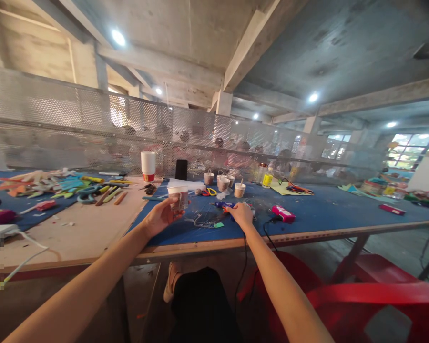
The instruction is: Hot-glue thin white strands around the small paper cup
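My left hand [163,216] is wrapped round a paper cup [178,190] with a white upper part and a brownish lower part, held just above the blue table mat [196,236]. To its right, my right hand [242,214] grips a blue and orange glue gun [224,205] low over the mat. Between the hands lie thin clear strands and a small green scrap [219,225]. Behind them are yellow-handled scissors [210,191] and several small cups, one of them a brown and white cup [240,190].
A tall stack of white cups [148,164] and a black phone [181,169] stand at the back. Cut foam pieces [39,183] and tools lie left. A pink box [283,214], yellow bottle [267,178] and red chair [372,293] are right.
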### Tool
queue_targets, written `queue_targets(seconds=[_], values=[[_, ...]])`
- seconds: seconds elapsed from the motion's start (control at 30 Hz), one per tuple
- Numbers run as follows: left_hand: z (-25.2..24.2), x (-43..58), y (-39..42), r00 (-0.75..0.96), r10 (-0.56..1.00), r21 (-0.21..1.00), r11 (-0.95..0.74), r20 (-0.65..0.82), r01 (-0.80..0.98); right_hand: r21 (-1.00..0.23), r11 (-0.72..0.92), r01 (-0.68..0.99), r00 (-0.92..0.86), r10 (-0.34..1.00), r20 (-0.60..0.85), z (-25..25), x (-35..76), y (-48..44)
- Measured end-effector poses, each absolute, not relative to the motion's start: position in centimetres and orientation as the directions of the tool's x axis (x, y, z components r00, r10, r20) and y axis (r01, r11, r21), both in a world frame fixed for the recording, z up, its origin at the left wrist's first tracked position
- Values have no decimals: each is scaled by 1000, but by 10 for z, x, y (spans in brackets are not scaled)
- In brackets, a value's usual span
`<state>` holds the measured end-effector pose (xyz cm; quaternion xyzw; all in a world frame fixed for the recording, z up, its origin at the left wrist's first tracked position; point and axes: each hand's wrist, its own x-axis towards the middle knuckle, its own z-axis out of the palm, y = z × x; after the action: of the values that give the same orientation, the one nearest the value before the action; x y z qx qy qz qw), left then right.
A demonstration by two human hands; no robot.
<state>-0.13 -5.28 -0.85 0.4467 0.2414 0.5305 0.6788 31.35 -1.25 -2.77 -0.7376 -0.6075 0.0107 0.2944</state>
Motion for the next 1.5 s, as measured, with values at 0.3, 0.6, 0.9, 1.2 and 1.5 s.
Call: queue_targets(seconds=[0.3, 0.6, 0.9, 1.2, 1.5], values=[[-13, -2, -48, 328, 936, 871, 52, 128, -489, -372, 296, 880, 64, 702, 710, -21, 280, -28], [-10, 4, -56, 292, 938, 883, -32, 188, -468, -539, 719, 439, -137, 646, 751, -13, 172, -41], [-10, 3, -54, 294, 941, 883, -8, 165, -469, -664, 706, 248, -116, 702, 703, -12, 177, -35], [-8, 6, -57, 316, 940, 889, 32, 128, -457, -770, 621, 148, -136, 784, 606, -9, 188, -25], [-11, 6, -53, 332, 932, 883, 29, 145, -468, -770, 626, 124, -86, 780, 620, -11, 187, -26]])
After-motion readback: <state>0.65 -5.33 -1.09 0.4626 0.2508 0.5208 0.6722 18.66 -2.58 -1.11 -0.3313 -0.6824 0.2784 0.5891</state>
